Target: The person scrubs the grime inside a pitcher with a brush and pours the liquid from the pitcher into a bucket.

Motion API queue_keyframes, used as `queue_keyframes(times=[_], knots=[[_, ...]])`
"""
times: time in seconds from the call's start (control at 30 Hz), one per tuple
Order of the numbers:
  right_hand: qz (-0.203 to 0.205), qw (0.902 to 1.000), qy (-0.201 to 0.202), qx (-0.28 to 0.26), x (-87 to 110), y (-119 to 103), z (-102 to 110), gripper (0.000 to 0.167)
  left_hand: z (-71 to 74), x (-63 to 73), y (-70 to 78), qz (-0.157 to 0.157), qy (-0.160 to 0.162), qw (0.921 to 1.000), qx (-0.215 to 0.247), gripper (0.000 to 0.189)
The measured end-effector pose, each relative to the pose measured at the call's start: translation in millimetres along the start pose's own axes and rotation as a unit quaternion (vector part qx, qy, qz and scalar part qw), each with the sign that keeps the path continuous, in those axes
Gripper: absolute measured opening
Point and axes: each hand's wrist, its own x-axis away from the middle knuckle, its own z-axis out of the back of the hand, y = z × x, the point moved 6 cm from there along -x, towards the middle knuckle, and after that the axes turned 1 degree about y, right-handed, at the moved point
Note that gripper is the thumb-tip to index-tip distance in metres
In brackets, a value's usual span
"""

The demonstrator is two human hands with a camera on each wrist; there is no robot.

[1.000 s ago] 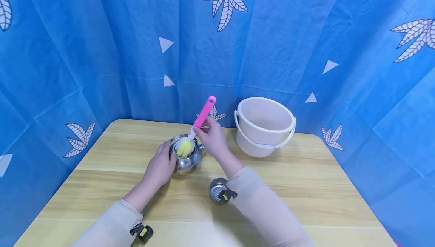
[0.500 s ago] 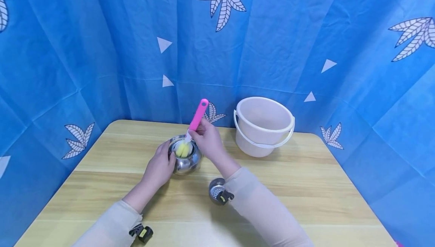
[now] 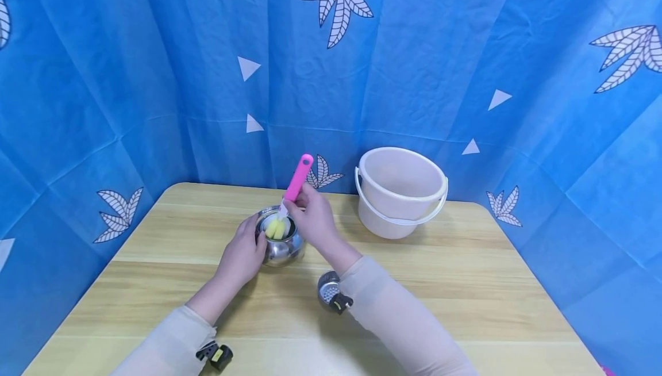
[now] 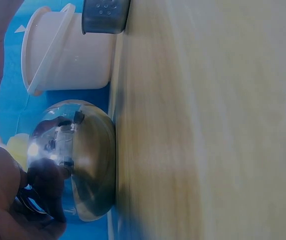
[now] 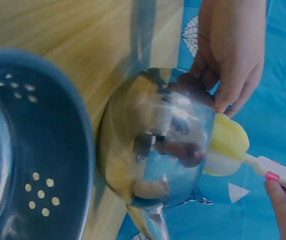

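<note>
A shiny round steel teapot (image 3: 281,255) stands on the table, its lid off and its mouth facing up. My left hand (image 3: 243,252) holds it by the rim on the left, thumb at the near side. In my right hand (image 3: 316,218) is a sponge bottle brush (image 3: 298,177) with a pink handle, pinched near the white neck. Its yellow and white sponge head (image 5: 227,142) sits in the teapot's mouth, part of it showing above the rim. The right wrist view also shows the teapot's spout (image 5: 155,222).
A steel strainer (image 5: 42,165) with small groups of holes lies on the table near my right sleeve, partly covered by the wrist camera. Behind it, at the back right, stands a white bucket (image 3: 383,209) with its handle down. A blue patterned curtain (image 3: 217,77) surrounds the table.
My right hand has moved slightly left and down with the brush, and the handle's top has shifted left. The left hand and the teapot stay in place.
</note>
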Motion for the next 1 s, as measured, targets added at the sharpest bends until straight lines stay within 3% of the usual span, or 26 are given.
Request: queue_keyframes(times=[0.3, 0.77, 1.0], knots=[[0.027, 0.9995, 0.008, 0.011, 2.5, -2.7, -1.9, 0.02, -0.2, 0.3, -1.2, -0.003, 0.002, 1.0, 0.003, 0.058], [0.014, 0.9998, 0.005, 0.009, 3.2, -0.3, -2.6, 0.02, -0.1, 0.9, 0.0, -0.002, 0.003, 1.0, 0.004, 0.058], [0.04, 0.999, 0.001, 0.019, 5.3, -0.6, -5.3, 0.019, 0.1, 1.3, 0.4, -0.002, 0.005, 1.0, 0.004, 0.058]])
